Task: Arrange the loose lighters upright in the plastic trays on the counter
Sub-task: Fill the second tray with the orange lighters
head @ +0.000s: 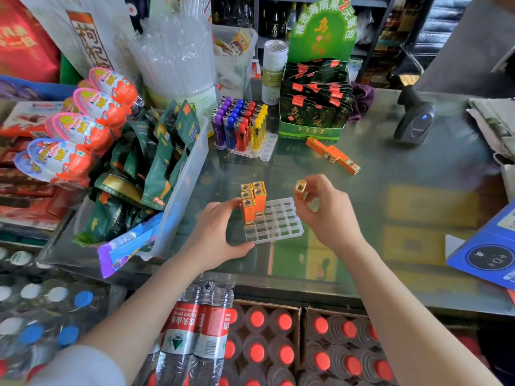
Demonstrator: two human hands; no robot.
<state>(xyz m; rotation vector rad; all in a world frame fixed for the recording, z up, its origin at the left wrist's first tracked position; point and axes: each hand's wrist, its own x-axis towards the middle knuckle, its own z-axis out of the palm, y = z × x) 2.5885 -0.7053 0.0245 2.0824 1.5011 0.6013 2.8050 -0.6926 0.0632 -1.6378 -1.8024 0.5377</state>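
A clear plastic tray (281,224) lies on the glass counter in front of me. Several orange-and-gold lighters (253,201) stand upright in its far left corner. My left hand (220,235) grips the tray's left edge, fingers against the front lighter. To the right of the tray and a little above it, my right hand (323,210) holds one orange lighter (301,188) upright. Two loose orange lighters (333,155) lie flat further back on the counter. A second tray (259,151) behind holds purple, blue, red and yellow lighters (239,123) upright.
A clear bin of green snack packs (178,174) stands left of the tray. A green display box (315,107) and a can (274,71) stand at the back. A barcode scanner (415,118) sits at the right, a blue card (485,252) at the right edge.
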